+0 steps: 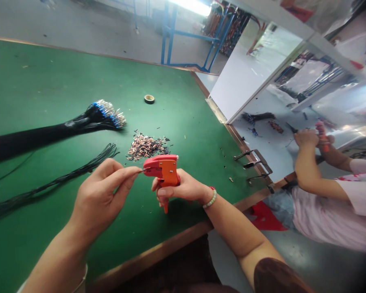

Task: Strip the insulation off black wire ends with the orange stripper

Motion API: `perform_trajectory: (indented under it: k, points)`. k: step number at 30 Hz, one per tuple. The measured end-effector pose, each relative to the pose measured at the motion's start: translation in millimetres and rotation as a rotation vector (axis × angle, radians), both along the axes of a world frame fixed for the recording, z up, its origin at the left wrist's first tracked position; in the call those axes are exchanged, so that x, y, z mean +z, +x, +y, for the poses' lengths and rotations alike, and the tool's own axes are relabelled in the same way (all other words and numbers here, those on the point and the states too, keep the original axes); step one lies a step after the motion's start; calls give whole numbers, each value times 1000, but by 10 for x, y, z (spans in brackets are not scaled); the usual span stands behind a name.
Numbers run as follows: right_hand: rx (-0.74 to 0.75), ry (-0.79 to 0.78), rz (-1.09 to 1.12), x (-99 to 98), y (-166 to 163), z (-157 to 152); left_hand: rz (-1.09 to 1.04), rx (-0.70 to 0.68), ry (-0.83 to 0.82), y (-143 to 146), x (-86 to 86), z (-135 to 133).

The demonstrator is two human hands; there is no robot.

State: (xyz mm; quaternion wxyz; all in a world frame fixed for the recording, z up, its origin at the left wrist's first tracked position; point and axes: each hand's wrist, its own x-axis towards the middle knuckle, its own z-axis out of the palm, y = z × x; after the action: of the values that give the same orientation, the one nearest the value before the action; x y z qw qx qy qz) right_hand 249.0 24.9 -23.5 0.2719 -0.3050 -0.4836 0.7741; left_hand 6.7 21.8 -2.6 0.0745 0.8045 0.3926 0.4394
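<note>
My right hand (178,190) is wrapped round the handles of an orange-red wire stripper (163,167), held above the green table (49,81). My left hand (105,191) pinches a thin black wire between thumb and forefinger, its end pushed into the stripper's jaws. Loose black wires (49,185) lie on the table left of my left hand. Behind the tool lies a heap of stripped wire scraps (146,146).
A thick bundle of black wires with blue-and-metal terminal ends (106,114) lies at the left. A small tape roll (149,99) sits farther back. A metal bracket (251,162) is at the table's right edge. Another person (323,191) works at the right with a similar tool.
</note>
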Motion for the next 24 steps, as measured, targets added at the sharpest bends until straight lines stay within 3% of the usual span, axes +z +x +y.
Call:
perform_trajectory:
  k: [15,24]
  points:
    - [8,21,0,8,5,2,-4,91,22,59,0,-29]
    - [22,53,-11,27,11,18,-45,25,-6,71,-11,-30]
